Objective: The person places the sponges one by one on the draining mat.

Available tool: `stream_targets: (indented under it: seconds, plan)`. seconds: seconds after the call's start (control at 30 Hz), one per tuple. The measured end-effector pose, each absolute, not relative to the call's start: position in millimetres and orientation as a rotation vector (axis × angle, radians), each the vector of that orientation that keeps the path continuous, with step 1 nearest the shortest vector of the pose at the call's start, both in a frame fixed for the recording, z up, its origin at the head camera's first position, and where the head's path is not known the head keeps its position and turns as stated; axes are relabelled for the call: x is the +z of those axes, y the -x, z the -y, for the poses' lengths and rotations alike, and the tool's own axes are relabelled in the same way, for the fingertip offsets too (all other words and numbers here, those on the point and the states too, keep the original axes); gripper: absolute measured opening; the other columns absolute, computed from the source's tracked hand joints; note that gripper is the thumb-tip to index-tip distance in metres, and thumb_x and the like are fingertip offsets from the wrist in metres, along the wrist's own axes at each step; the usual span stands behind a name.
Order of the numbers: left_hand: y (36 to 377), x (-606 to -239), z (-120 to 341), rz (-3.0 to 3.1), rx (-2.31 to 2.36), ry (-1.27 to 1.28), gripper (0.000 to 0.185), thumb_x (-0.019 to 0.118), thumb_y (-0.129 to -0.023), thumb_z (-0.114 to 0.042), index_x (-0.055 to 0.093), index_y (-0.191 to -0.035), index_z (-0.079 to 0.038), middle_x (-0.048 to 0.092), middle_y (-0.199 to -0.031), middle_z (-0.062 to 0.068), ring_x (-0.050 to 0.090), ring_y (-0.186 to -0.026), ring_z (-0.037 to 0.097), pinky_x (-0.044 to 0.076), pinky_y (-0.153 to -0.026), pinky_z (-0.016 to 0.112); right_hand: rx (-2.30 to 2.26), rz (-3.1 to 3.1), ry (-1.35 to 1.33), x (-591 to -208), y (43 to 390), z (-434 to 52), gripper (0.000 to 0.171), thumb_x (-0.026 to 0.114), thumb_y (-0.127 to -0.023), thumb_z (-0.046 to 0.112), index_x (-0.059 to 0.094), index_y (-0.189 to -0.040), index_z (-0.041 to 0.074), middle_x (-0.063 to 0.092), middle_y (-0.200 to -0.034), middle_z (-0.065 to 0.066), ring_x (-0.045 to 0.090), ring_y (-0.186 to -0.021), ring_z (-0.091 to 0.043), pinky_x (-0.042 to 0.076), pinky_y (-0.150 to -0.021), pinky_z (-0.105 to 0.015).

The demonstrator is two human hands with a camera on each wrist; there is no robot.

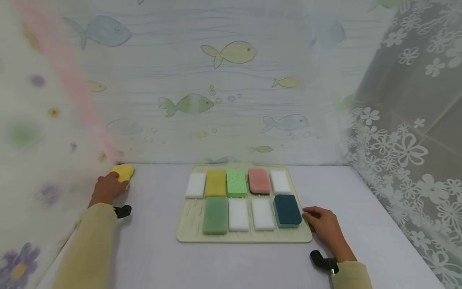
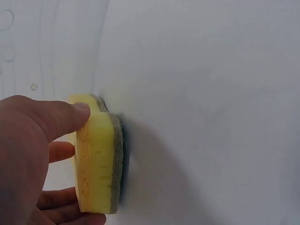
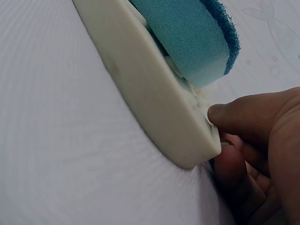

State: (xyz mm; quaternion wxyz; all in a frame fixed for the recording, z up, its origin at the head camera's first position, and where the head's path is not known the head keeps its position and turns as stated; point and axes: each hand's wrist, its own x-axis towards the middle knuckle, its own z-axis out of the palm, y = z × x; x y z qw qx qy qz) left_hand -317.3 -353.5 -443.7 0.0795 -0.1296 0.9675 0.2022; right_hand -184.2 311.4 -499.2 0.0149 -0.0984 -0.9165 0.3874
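Observation:
At the table's far left, my left hand (image 1: 108,186) grips a yellow sponge (image 1: 123,171) with a green scouring side. The left wrist view shows the thumb (image 2: 56,117) on top of the sponge (image 2: 96,159) and the fingers curled beneath it. A cream tray (image 1: 187,235) in the middle holds several sponges in two rows, with a dark blue sponge (image 1: 287,210) at the front right. My right hand (image 1: 325,224) is at the tray's front right corner. Its thumb (image 3: 234,115) presses on the tray rim (image 3: 140,89) with fingers curled underneath, just beside the blue sponge (image 3: 187,33).
A fish-patterned sheet (image 1: 231,80) covers the back wall right behind the tray. A floral sheet hangs on the left and a lace curtain (image 1: 408,132) on the right. The pale table surface (image 1: 151,257) stretches in front of and beside the tray.

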Motion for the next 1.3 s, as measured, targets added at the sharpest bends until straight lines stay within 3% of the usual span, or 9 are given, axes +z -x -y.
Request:
stream_targets:
  seconds: [0.57,0.87,1.3]
  plan:
    - [285,-442,321,-2.995,0.591,0.336,0.065,0.049,-0.095,-0.037,0.036,-0.134,0.012,0.039,-0.119,0.043,0.044,-0.103,0.052,0.042,-0.086,0.06,1.198,2.86,0.281,-497,186,-311,0.037,0.064,-0.093,0.028,0.066,-0.12,0.004,0.071,-0.104,-0.014,0.063,-0.073,-0.01,0.052,-0.059,-0.024]
    - [271,-446,308,-2.958,0.611,0.38,0.067,0.052,-0.094,-0.038,0.034,-0.138,0.01,0.036,-0.122,0.041,0.045,-0.104,0.049,0.041,-0.092,0.059,1.164,2.869,0.257,-498,185,-311,0.035,0.064,-0.093,0.026,0.066,-0.12,0.003,0.071,-0.101,-0.013,0.062,-0.071,-0.01,0.05,-0.059,-0.024]
    - [239,-445,280,-2.981,0.609,0.301,0.069,0.054,-0.094,-0.043,0.037,-0.138,0.007,0.04,-0.121,0.038,0.05,-0.101,0.046,0.044,-0.086,0.057,1.193,2.867,0.24,-499,185,-313,0.036,0.063,-0.093,0.027,0.066,-0.12,0.002,0.071,-0.102,-0.014,0.063,-0.073,-0.01,0.051,-0.059,-0.023]
